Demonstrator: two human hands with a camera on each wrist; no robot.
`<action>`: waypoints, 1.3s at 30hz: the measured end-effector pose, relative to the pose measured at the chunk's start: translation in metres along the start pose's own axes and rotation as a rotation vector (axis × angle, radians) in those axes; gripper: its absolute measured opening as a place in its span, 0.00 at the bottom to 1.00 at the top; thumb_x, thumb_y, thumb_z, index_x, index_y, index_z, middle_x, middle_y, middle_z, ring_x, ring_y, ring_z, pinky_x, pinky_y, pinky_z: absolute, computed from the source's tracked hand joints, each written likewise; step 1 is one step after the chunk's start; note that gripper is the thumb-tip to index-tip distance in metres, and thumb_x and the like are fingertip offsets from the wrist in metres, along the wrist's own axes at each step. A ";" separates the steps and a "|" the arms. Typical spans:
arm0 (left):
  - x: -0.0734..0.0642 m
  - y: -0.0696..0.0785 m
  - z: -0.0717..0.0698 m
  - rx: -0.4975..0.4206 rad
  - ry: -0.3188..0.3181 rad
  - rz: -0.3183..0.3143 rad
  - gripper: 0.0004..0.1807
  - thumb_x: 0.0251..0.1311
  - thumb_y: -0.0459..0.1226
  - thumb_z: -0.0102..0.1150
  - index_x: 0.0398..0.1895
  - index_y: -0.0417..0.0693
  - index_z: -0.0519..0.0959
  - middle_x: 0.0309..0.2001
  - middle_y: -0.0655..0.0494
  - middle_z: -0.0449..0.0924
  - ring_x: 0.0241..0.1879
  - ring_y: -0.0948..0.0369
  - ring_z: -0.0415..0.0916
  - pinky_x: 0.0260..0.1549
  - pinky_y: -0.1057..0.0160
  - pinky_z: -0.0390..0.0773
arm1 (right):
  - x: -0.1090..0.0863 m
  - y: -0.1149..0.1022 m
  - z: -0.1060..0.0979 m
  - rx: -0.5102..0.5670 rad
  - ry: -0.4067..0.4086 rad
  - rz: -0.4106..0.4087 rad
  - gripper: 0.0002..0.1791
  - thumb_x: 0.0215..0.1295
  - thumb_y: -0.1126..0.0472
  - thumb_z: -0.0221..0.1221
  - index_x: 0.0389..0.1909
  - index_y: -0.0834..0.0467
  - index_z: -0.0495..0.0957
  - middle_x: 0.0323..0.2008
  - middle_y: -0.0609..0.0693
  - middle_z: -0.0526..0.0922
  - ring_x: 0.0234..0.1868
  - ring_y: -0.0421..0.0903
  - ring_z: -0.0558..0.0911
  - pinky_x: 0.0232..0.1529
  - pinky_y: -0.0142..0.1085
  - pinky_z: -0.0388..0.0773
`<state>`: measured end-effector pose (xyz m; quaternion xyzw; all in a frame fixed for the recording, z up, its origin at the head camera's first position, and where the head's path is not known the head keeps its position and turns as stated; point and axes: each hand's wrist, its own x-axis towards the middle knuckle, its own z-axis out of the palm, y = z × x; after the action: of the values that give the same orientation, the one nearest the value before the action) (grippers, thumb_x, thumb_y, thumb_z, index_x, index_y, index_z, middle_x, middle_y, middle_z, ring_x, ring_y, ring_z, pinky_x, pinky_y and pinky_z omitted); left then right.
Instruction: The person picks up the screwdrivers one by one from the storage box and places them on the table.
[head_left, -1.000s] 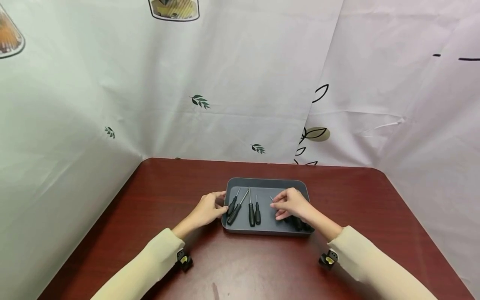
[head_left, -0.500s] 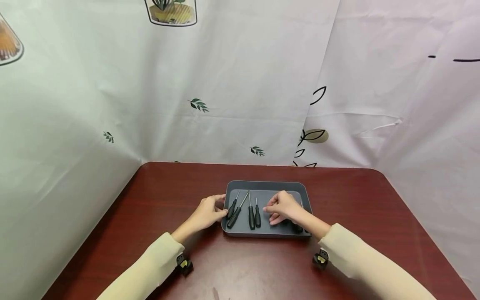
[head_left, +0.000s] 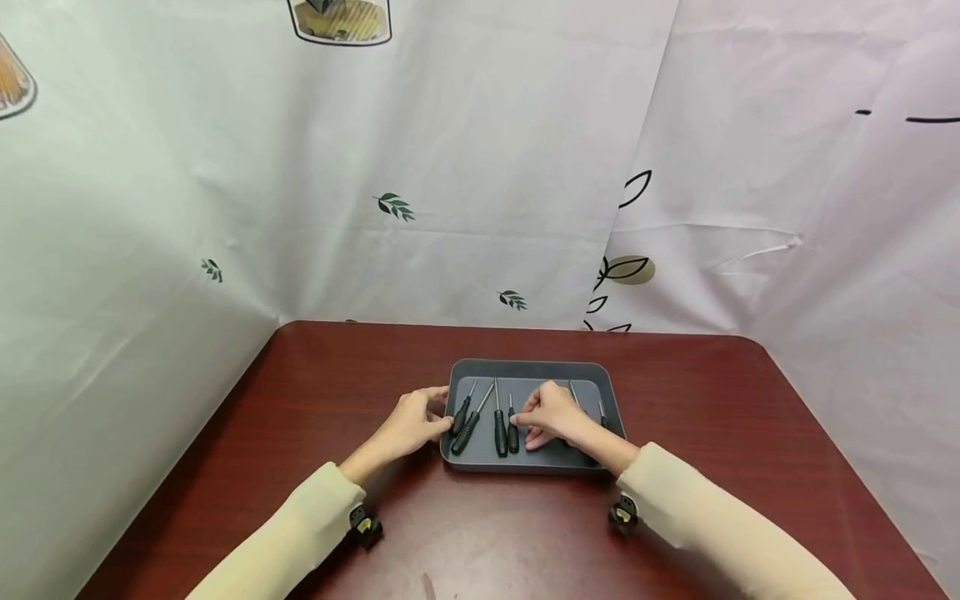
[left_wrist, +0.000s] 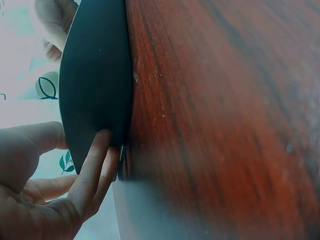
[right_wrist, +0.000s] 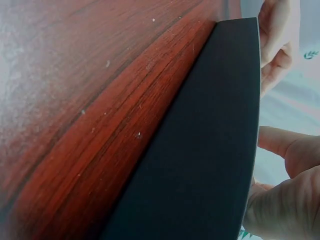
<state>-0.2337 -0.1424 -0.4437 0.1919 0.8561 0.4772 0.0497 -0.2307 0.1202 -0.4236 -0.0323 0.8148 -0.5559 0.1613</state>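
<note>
A grey rectangular tray (head_left: 528,468) holds several screwdrivers with black handles. My left hand (head_left: 412,423) grips its left wall, thumb at the rim and fingers against the outside in the left wrist view. Two screwdrivers lean together near that thumb, one of them a longer screwdriver (head_left: 467,433). Upright beside them lie another screwdriver (head_left: 500,433) and a thinner screwdriver (head_left: 513,437). My right hand (head_left: 553,417) is lowered into the tray, its thumb tip by the thinner screwdriver. Whether it pinches anything is hidden, also by the tray wall in the right wrist view.
Right of my right hand, a screwdriver shaft (head_left: 574,393) and another screwdriver (head_left: 603,414) show, partly covered by the hand and wrist. The tray stands on a reddish-brown table (head_left: 360,358). A white printed cloth (head_left: 450,250) hangs behind the table.
My right hand has moved left across the tray toward the thinner screwdriver. Screwdrivers on the right side have come partly into sight behind it. My left hand keeps its grip on the tray.
</note>
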 end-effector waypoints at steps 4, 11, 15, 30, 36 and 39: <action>0.001 0.002 -0.001 0.002 -0.004 0.006 0.30 0.59 0.25 0.61 0.65 0.23 0.67 0.50 0.33 0.80 0.32 0.56 0.85 0.25 0.66 0.85 | 0.002 -0.002 0.003 -0.028 0.005 0.002 0.07 0.59 0.70 0.68 0.31 0.70 0.80 0.23 0.66 0.83 0.16 0.50 0.84 0.23 0.41 0.86; 0.001 0.003 -0.002 -0.004 -0.006 -0.003 0.30 0.59 0.25 0.61 0.65 0.23 0.67 0.51 0.33 0.79 0.32 0.56 0.85 0.26 0.66 0.85 | 0.005 0.000 0.006 -0.102 0.002 -0.007 0.09 0.58 0.68 0.69 0.25 0.67 0.80 0.18 0.62 0.81 0.15 0.50 0.84 0.20 0.39 0.85; 0.000 0.001 -0.001 -0.007 -0.008 -0.004 0.31 0.60 0.25 0.62 0.66 0.24 0.67 0.50 0.34 0.80 0.32 0.56 0.84 0.26 0.65 0.85 | 0.005 0.000 0.006 -0.121 -0.009 -0.008 0.09 0.59 0.67 0.70 0.24 0.67 0.80 0.17 0.61 0.81 0.16 0.50 0.84 0.21 0.40 0.85; -0.002 0.000 0.000 0.020 0.007 0.006 0.30 0.59 0.25 0.63 0.65 0.24 0.68 0.47 0.35 0.82 0.31 0.58 0.83 0.25 0.66 0.84 | 0.005 -0.003 0.011 -0.191 0.001 -0.026 0.10 0.58 0.67 0.70 0.22 0.66 0.79 0.14 0.58 0.81 0.15 0.50 0.84 0.19 0.37 0.84; 0.000 -0.002 -0.001 0.017 -0.003 0.010 0.30 0.59 0.26 0.63 0.65 0.24 0.68 0.48 0.35 0.82 0.31 0.58 0.84 0.25 0.67 0.84 | 0.006 -0.003 0.012 -0.241 0.009 -0.037 0.12 0.57 0.66 0.71 0.20 0.64 0.79 0.13 0.57 0.81 0.15 0.49 0.84 0.20 0.34 0.84; 0.000 -0.002 -0.001 0.018 -0.005 0.010 0.30 0.59 0.26 0.63 0.65 0.24 0.68 0.48 0.35 0.81 0.31 0.58 0.84 0.24 0.66 0.84 | 0.006 -0.004 0.012 -0.217 -0.002 -0.041 0.12 0.57 0.67 0.70 0.19 0.66 0.79 0.13 0.57 0.81 0.15 0.50 0.84 0.21 0.36 0.84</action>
<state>-0.2342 -0.1439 -0.4446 0.1978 0.8592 0.4694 0.0478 -0.2335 0.1062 -0.4258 -0.0668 0.8692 -0.4677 0.1463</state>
